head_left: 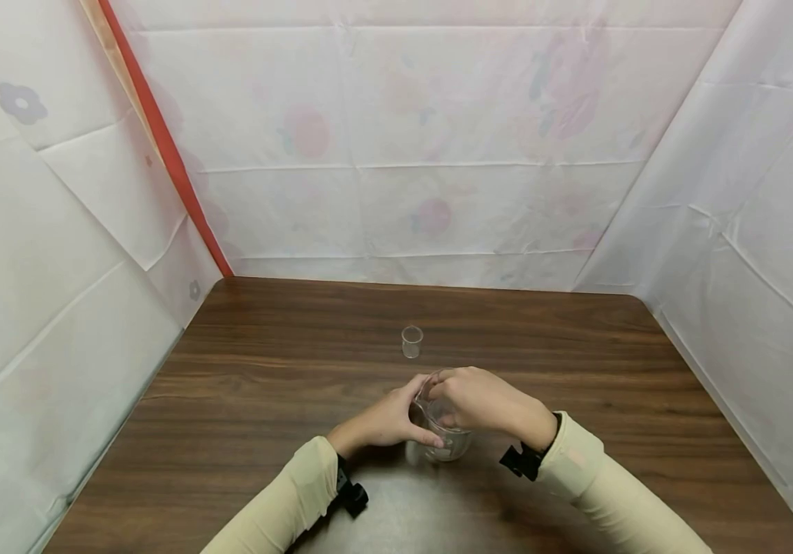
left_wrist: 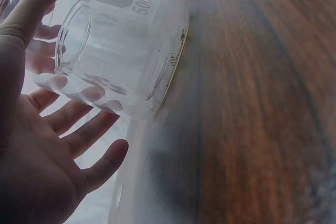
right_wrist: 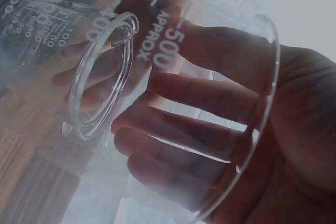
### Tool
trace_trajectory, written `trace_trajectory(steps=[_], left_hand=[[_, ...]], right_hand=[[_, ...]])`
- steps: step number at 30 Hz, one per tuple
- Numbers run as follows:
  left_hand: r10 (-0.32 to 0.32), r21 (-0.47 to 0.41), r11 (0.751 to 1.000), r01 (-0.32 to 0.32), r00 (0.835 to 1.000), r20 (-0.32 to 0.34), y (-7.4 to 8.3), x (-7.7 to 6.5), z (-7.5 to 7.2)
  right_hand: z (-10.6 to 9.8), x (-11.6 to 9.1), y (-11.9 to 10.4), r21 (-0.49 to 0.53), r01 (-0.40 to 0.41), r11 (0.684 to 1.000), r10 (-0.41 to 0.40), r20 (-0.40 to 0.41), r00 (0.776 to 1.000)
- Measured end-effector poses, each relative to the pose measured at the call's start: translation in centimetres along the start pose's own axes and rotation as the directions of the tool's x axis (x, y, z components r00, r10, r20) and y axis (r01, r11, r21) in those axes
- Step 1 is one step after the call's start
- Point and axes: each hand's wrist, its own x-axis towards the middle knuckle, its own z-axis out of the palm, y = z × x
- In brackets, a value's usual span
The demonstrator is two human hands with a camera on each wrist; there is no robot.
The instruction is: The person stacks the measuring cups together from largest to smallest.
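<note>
A large clear glass beaker (head_left: 446,446) marked 500 ml stands upright on the table, and my left hand (head_left: 388,417) grips it round the outside, thumb at the near side. A smaller beaker (right_wrist: 102,85) stands nested inside it; its rim and white graduations show through the glass. My right hand (head_left: 482,398) reaches over the large rim, its extended fingers (right_wrist: 199,129) inside the big beaker. Those fingertips come close to the smaller rim, with nothing gripped between them and the thumb. In the left wrist view, my left fingers (left_wrist: 84,129) lie along the beaker wall.
A small clear beaker (head_left: 412,343) stands on the brown wooden table (head_left: 264,346), beyond the large one. White patterned sheets (head_left: 382,138) enclose the table at the back and both sides. A red strip (head_left: 168,142) runs down the back left corner.
</note>
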Motion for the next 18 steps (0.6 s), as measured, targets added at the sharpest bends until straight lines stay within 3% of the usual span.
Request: trace_trajectory(steps=[18], left_hand=[[0.007,0.031,1.000,-0.006,1.000,-0.028,0.06,-0.06,0.06]], right_hand=[[-0.65,-0.12,0.28,0.032,0.041,0.999,-0.039,-0.058,0.998]])
